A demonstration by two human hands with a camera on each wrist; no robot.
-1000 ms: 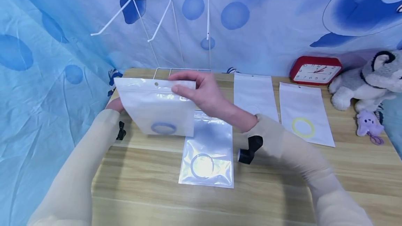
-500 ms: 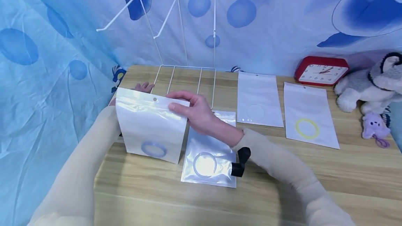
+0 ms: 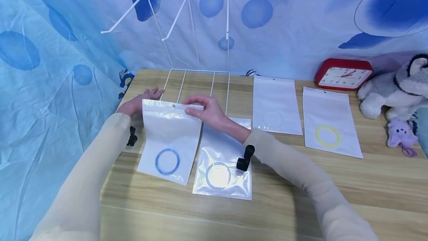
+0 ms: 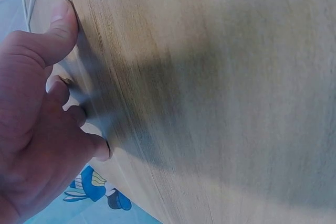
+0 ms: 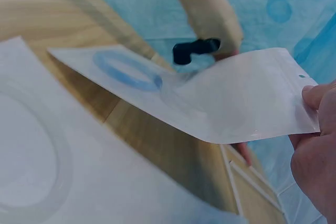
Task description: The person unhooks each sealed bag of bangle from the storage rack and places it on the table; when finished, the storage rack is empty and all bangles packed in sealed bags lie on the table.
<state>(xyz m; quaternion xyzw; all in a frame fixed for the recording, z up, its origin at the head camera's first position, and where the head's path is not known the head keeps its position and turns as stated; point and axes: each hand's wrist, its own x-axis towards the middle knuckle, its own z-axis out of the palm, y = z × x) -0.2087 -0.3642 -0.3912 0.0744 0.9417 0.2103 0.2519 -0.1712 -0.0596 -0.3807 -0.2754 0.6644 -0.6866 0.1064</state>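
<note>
My right hand (image 3: 212,114) pinches the top right corner of a white zip-lock bag (image 3: 172,131) between thumb and fingers. The bag's upper part is raised and bent, and a blue ring (image 3: 156,161) shows near its bottom end. My left hand (image 3: 138,102) rests on the tabletop at the far left, partly behind the bag, fingertips by the base of a white wire rack (image 3: 207,71). In the left wrist view its thumb (image 4: 64,22) touches a white rod. Beside the raised bag, a shiny bag (image 3: 217,148) with a pale ring lies flat.
Two more white bags lie to the right, one with a clear ring (image 3: 272,120), the other with a yellow ring (image 3: 339,138). Behind them stand a red clock (image 3: 344,74) and a grey plush dog (image 3: 379,88). A small purple toy (image 3: 401,133) lies near the right edge.
My right hand has lowered the bag with the blue ring towards the tabletop, its bottom end swinging forward. My left hand has come into view beside the rack's base.
</note>
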